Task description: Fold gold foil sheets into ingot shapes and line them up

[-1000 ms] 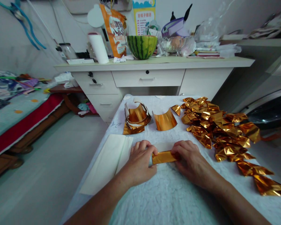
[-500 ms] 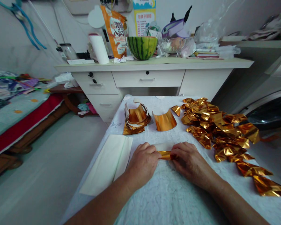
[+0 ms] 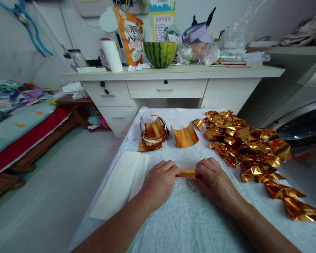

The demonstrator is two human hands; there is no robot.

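Note:
A narrow roll of gold foil paper (image 3: 187,174) stretches between my two hands, low over the cloth-covered table. My left hand (image 3: 162,181) is closed on its left end, and my right hand (image 3: 212,179) grips the right end; both ends are hidden by fingers. A pale sheet (image 3: 185,164) shows just behind the roll. Beyond it lie a curved gold foil sheet (image 3: 185,136) and a stack of curled gold foil sheets (image 3: 154,130). Left of my left hand rests a folded stack of white paper (image 3: 121,182).
Several folded gold foil pieces (image 3: 242,140) are heaped along the table's right side. A white desk (image 3: 165,88) stands behind the table, holding half a watermelon (image 3: 160,54) and an orange bag (image 3: 130,38). A bed (image 3: 23,123) is at left, a washing machine (image 3: 302,119) at right.
My hands have moved slightly apart, the right one to the right. More of the gold foil roll shows between them, with ridges along it now.

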